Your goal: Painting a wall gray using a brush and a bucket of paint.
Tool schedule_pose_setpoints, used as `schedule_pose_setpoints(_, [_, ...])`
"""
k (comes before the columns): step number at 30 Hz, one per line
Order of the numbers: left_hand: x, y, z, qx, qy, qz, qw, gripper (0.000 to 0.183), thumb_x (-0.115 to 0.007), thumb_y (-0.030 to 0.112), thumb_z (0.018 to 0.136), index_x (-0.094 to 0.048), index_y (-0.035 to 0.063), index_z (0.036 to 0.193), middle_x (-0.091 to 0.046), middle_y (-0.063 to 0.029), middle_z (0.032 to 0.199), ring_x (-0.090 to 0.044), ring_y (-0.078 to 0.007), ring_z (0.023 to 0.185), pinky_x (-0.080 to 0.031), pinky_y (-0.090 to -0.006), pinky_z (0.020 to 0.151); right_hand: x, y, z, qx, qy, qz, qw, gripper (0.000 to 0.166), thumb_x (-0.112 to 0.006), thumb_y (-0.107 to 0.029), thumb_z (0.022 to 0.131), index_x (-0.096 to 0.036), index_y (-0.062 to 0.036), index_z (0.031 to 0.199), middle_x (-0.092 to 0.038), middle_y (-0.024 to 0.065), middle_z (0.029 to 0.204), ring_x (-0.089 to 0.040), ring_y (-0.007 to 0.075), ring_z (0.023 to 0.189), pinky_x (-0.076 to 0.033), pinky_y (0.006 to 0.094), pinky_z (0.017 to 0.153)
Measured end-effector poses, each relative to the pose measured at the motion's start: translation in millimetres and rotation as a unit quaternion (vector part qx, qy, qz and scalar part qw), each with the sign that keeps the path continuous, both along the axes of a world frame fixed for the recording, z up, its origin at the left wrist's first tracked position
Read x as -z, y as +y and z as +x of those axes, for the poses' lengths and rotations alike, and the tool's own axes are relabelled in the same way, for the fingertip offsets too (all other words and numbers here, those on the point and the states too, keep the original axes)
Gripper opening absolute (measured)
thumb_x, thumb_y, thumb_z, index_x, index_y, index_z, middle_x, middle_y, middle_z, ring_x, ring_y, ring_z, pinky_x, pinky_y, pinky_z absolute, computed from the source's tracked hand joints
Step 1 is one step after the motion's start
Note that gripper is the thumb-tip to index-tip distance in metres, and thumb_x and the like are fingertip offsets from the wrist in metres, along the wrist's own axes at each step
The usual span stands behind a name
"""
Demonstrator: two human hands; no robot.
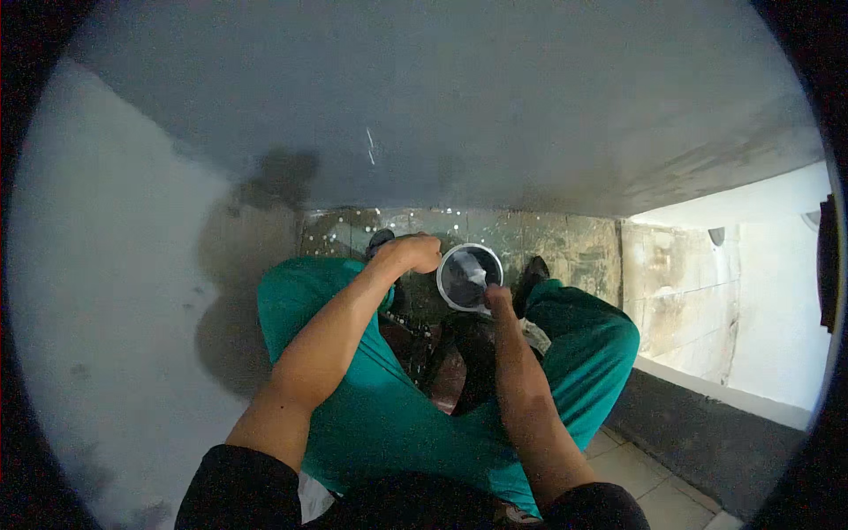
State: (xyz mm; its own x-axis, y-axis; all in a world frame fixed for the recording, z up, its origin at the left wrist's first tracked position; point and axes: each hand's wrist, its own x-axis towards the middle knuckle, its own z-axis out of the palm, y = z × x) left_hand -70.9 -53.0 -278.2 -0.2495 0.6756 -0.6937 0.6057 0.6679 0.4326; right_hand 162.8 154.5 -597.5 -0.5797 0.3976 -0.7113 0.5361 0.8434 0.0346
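Note:
A round bucket (445, 297) with a pale rim stands between my feet, dark grey inside. A whitish implement (472, 266) reaches into it; its exact kind is unclear. My right hand (498, 298) is curled at the near right side of the rim, closed on the lower end of this implement. At the bucket's left edge, my left hand (419, 252) is bent into a fist. Whether its fingers grip the rim is hidden by the back of the hand.
A grey wall (464, 106) rises close in front, and a paler wall (112, 265) stands at left. White spots dot the stained floor (570, 245). My green-trousered knees (589, 338) flank the bucket. A dark ledge (702, 417) lies at right, beside floor tiles (636, 464).

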Motion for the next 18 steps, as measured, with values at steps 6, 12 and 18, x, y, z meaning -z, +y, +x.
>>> schedule_pose_setpoints(6, [19,-13,-4,-0.011,0.049,0.118,0.992,0.035,-0.044,0.023,0.086,-0.067,-0.0033,0.087,-0.066,-0.0241,0.092,-0.065,-0.0387,0.084,-0.049,-0.0492,0.077,-7,-1,35,0.442,0.135,-0.344,0.817,0.019,-0.058,-0.024,0.084,-0.068,-0.0095,0.091,-0.067,0.0063,0.083,-0.065,0.0224,0.076,-0.052,0.036,0.068])
schedule_pose_setpoints(12, [9,-22,-5,0.022,0.082,0.168,0.982,0.035,-0.046,0.024,0.087,-0.065,-0.0041,0.09,-0.066,-0.0253,0.091,-0.064,-0.0393,0.086,-0.048,-0.0485,0.079,-88,-29,21,0.53,0.228,-0.551,0.603,0.015,-0.05,-0.018,0.093,-0.059,-0.0078,0.098,-0.059,0.0034,0.08,-0.057,0.0191,0.07,-0.048,0.0332,0.062])
schedule_pose_setpoints(18, [-23,-36,-1,-0.004,0.055,0.13,0.99,0.04,-0.045,0.031,0.091,-0.065,-0.003,0.097,-0.066,-0.0245,0.097,-0.064,-0.0402,0.091,-0.048,-0.0489,0.081,-220,-74,-51,0.485,0.384,-0.598,0.51,0.011,-0.046,-0.015,0.096,-0.055,-0.0081,0.094,-0.054,0.0033,0.079,-0.052,0.0171,0.065,-0.043,0.0295,0.061])
